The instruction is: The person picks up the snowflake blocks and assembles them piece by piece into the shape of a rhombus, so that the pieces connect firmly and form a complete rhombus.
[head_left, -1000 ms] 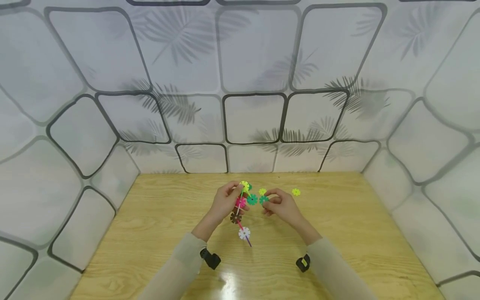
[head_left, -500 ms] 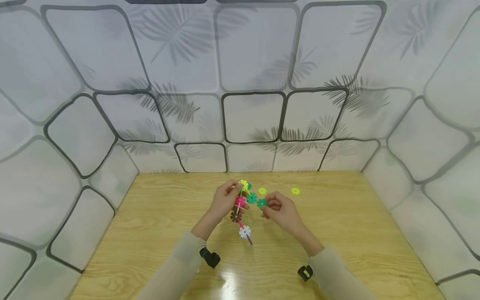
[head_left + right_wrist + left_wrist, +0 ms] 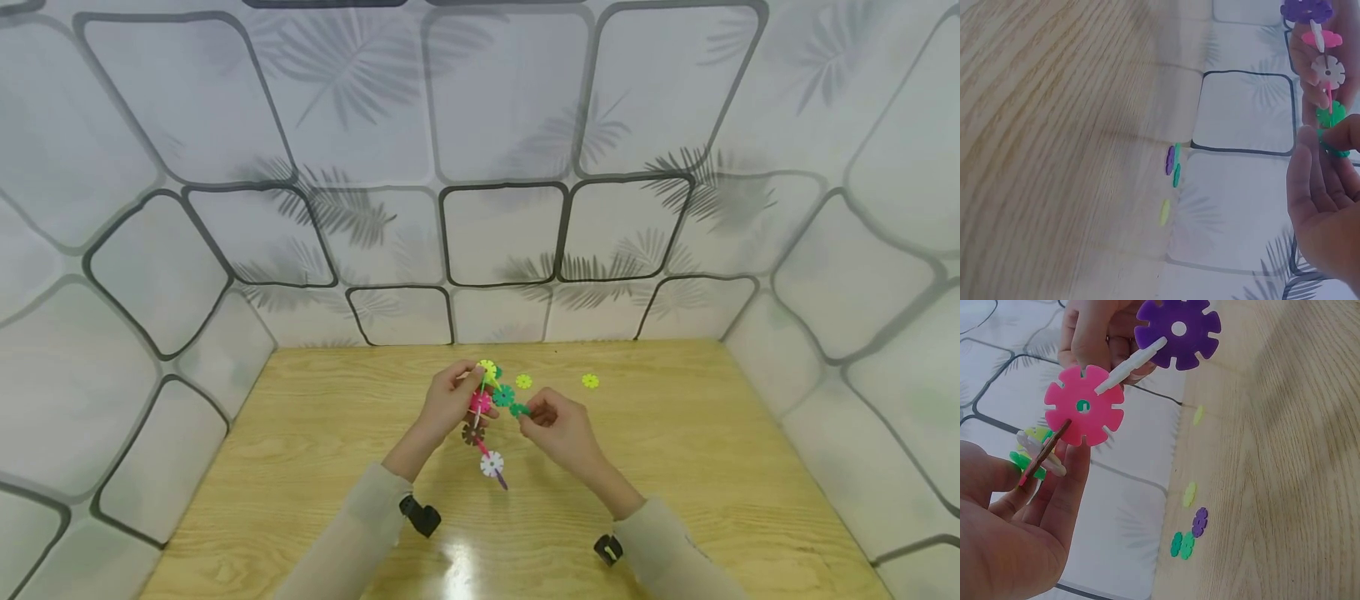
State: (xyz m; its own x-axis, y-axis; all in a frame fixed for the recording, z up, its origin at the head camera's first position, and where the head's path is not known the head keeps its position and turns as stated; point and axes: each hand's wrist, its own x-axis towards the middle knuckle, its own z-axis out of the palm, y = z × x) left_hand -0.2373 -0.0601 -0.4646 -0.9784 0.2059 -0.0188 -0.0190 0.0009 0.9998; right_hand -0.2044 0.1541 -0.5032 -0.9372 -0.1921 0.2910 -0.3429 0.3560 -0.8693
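My left hand [image 3: 447,398] holds a chain of slotted plastic snowflake discs by its upper part, near a yellow disc [image 3: 487,367]. From there a pink disc [image 3: 481,402], a brown disc [image 3: 472,433] and a white disc [image 3: 491,463] hang downward. A purple disc [image 3: 1182,328] forms the lower end, large in the left wrist view. To the right, a green disc [image 3: 503,396] sticks out of the chain. My right hand [image 3: 566,427] pinches another green disc [image 3: 518,410], tilted, its edge right at the chain's green one. Fingers partly hide this meeting point in the right wrist view.
Two loose yellow discs, one nearer [image 3: 523,381] and one farther right [image 3: 590,381], lie on the wooden table [image 3: 675,467]. Behind my left hand, a purple disc [image 3: 1200,522] and two green discs [image 3: 1187,545] lie close together. A patterned wall covering [image 3: 502,233] borders the table.
My right hand has moved slightly left and down, bringing its green disc up to the chain's green disc and turning it from face-on to tilted. The left hand stays nearly still.
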